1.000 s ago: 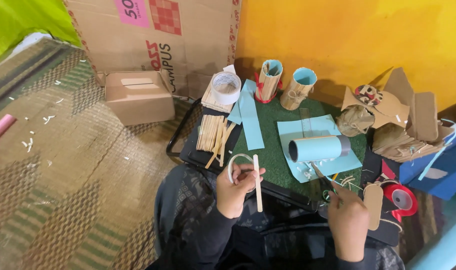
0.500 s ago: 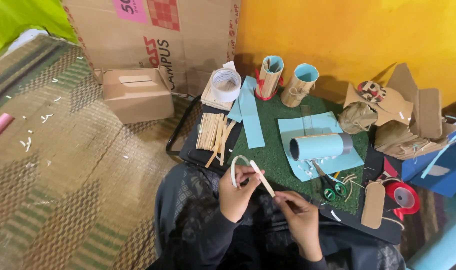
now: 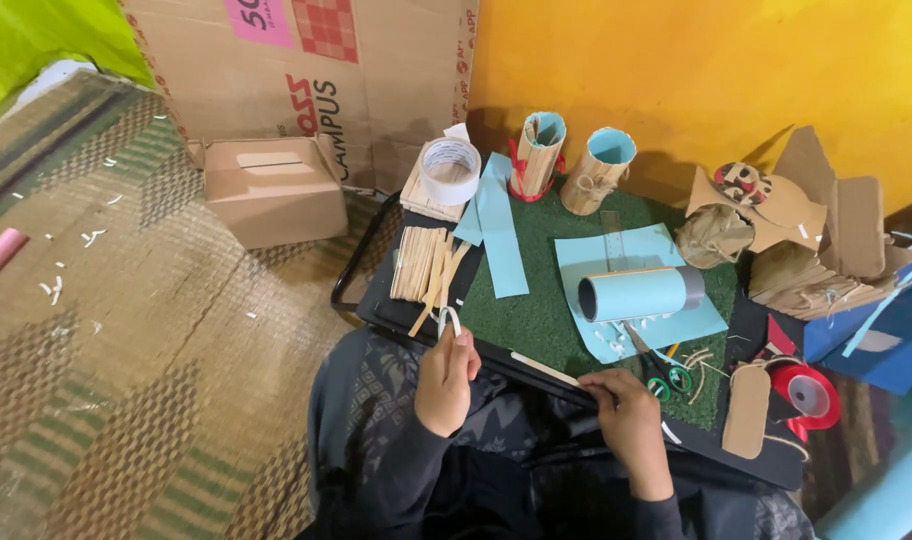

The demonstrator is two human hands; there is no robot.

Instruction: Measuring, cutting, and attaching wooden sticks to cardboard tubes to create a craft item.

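Observation:
My left hand [image 3: 446, 382] is raised over my lap at the front edge of the black tray [image 3: 376, 300] and pinches a small white looped strip [image 3: 448, 320]. To its right, my right hand [image 3: 628, 425] holds one end of a flat wooden stick [image 3: 543, 368], which lies along the tray's front rim. Just beyond my hands, a green mat [image 3: 536, 320] covers the tray. On the mat lie a light blue paper tube [image 3: 641, 293] on a blue sheet [image 3: 616, 255] and a pile of wooden sticks [image 3: 421, 262].
Two stick-wrapped cups [image 3: 539, 155] and a white tape roll [image 3: 449, 170] stand at the tray's back. Scissors [image 3: 666, 372], a red tape roll [image 3: 806, 395] and cardboard pieces [image 3: 806, 215] lie on the right. A cardboard box [image 3: 274, 190] sits on the woven mat to the left.
The stick was upright in my left hand beside the loop. My right hand came across, took it, and now holds it low along the tray's front rim.

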